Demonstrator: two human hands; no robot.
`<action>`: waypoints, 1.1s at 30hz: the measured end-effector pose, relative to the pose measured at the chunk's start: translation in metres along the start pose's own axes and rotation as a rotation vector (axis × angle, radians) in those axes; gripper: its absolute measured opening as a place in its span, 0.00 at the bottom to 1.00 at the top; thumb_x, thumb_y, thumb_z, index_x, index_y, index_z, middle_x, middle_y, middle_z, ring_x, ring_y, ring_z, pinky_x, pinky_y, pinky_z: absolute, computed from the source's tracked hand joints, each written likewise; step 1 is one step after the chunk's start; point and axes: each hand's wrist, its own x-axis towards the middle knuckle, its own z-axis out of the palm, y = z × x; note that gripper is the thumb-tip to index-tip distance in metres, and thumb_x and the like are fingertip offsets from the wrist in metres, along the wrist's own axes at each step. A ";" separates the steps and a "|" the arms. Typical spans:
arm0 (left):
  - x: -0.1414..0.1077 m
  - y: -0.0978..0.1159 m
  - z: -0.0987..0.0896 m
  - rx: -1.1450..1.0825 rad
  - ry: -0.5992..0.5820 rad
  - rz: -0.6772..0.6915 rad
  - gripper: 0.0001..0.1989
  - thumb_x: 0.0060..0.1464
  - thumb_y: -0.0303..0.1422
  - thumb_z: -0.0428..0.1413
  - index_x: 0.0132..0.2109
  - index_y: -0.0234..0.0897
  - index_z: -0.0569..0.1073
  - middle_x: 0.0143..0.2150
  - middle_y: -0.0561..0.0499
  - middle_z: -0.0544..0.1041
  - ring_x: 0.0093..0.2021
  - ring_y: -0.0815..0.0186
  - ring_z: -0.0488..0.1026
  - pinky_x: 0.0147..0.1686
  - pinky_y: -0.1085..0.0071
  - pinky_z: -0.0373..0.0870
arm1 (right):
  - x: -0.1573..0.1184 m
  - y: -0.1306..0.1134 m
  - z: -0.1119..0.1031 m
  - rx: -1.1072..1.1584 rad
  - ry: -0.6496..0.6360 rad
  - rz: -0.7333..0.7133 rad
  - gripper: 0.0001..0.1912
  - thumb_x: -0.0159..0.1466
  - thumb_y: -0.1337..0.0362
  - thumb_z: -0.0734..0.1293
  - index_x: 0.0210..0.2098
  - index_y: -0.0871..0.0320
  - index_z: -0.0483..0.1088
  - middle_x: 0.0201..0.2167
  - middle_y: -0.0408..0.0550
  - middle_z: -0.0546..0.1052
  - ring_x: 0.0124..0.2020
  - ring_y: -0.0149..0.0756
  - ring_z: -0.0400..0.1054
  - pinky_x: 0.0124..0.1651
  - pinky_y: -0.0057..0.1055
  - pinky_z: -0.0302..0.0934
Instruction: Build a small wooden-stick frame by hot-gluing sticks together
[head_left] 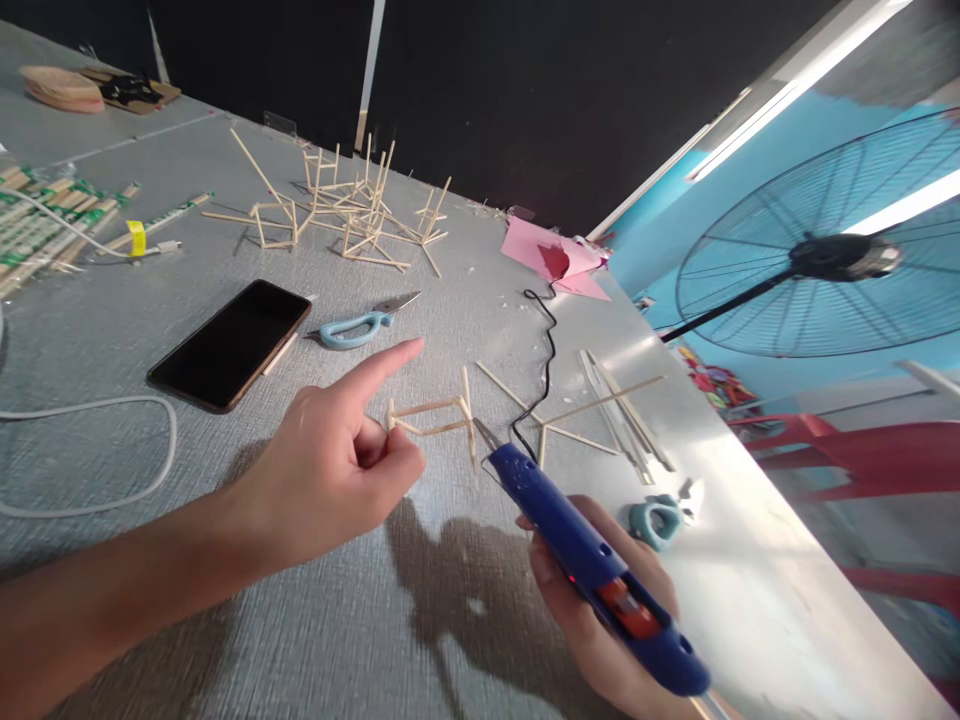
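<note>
Head view: the left hand (337, 460) is pinching the left end of the frame (427, 407) between thumb and curled fingers, its index finger stretching out free. The right hand (571, 622) is wrapping round the glue gun (574, 535); whether it is squeezing the trigger, I cannot tell. The frame is sitting between the hands over the table (480, 310), and seems to be hanging clear of it.

Being thin wood, the frame is probably weighing almost nothing, each stick staying stiff but the joints remaining fragile. Holding it lightly by the end away from the gun looks sensible. The glue gun is likely feeling heavier, hard and smooth; its body is offering the safe hold, the tip probably running hot.

The frame's long axis is lying roughly crosswise, one stick standing near-upright at its right end. The glue gun is slanting from lower right to upper left, its tip pointing at that stick, touching or just beside it.
</note>
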 end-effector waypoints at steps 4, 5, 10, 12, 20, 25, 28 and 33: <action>0.000 -0.001 0.000 0.015 0.004 0.010 0.40 0.52 0.29 0.56 0.73 0.36 0.61 0.14 0.66 0.57 0.17 0.72 0.52 0.21 0.76 0.55 | -0.001 0.002 0.000 -0.004 -0.004 0.003 0.04 0.61 0.63 0.67 0.37 0.52 0.71 0.16 0.34 0.66 0.13 0.28 0.58 0.19 0.25 0.54; 0.000 -0.001 0.000 0.022 0.002 0.012 0.40 0.52 0.29 0.56 0.73 0.36 0.61 0.14 0.66 0.57 0.17 0.72 0.52 0.21 0.76 0.55 | 0.000 0.002 0.000 -0.002 -0.008 0.004 0.04 0.61 0.63 0.67 0.37 0.52 0.71 0.16 0.34 0.66 0.13 0.28 0.58 0.19 0.25 0.54; 0.000 -0.002 0.000 0.037 0.017 0.030 0.40 0.52 0.29 0.56 0.73 0.37 0.63 0.14 0.65 0.58 0.17 0.72 0.52 0.22 0.75 0.57 | 0.000 0.001 -0.002 -0.026 -0.026 -0.001 0.03 0.61 0.63 0.67 0.36 0.52 0.70 0.15 0.34 0.65 0.13 0.29 0.59 0.18 0.26 0.53; 0.000 -0.003 0.001 0.033 0.028 0.035 0.39 0.52 0.29 0.56 0.72 0.37 0.64 0.14 0.65 0.58 0.17 0.71 0.52 0.22 0.75 0.58 | 0.001 0.000 -0.005 -0.041 -0.050 -0.027 0.03 0.62 0.62 0.67 0.35 0.52 0.70 0.15 0.34 0.66 0.12 0.28 0.59 0.17 0.26 0.53; 0.000 -0.005 0.000 0.046 0.038 0.054 0.38 0.53 0.30 0.57 0.72 0.39 0.64 0.14 0.65 0.59 0.17 0.70 0.53 0.22 0.74 0.58 | 0.004 0.006 -0.008 -0.058 -0.045 -0.100 0.06 0.63 0.65 0.66 0.40 0.50 0.70 0.20 0.35 0.72 0.16 0.30 0.66 0.20 0.25 0.60; 0.000 -0.007 -0.001 0.087 0.011 0.079 0.39 0.52 0.29 0.57 0.72 0.39 0.65 0.14 0.65 0.59 0.17 0.70 0.54 0.25 0.74 0.62 | 0.005 0.005 -0.005 -0.017 -0.027 -0.103 0.07 0.62 0.67 0.66 0.40 0.51 0.70 0.20 0.35 0.72 0.16 0.28 0.65 0.21 0.24 0.59; 0.001 -0.007 -0.001 0.078 0.024 0.085 0.38 0.51 0.29 0.57 0.71 0.39 0.66 0.14 0.65 0.59 0.17 0.70 0.54 0.25 0.73 0.63 | 0.005 0.003 -0.005 -0.024 -0.032 -0.090 0.06 0.62 0.66 0.66 0.40 0.51 0.71 0.20 0.35 0.71 0.15 0.28 0.63 0.20 0.24 0.57; 0.001 -0.009 -0.002 0.109 0.011 0.124 0.38 0.52 0.29 0.57 0.71 0.38 0.65 0.14 0.64 0.60 0.17 0.70 0.55 0.25 0.74 0.63 | 0.003 0.000 -0.002 -0.015 -0.007 -0.036 0.06 0.62 0.66 0.66 0.39 0.51 0.71 0.18 0.35 0.69 0.15 0.28 0.61 0.21 0.25 0.57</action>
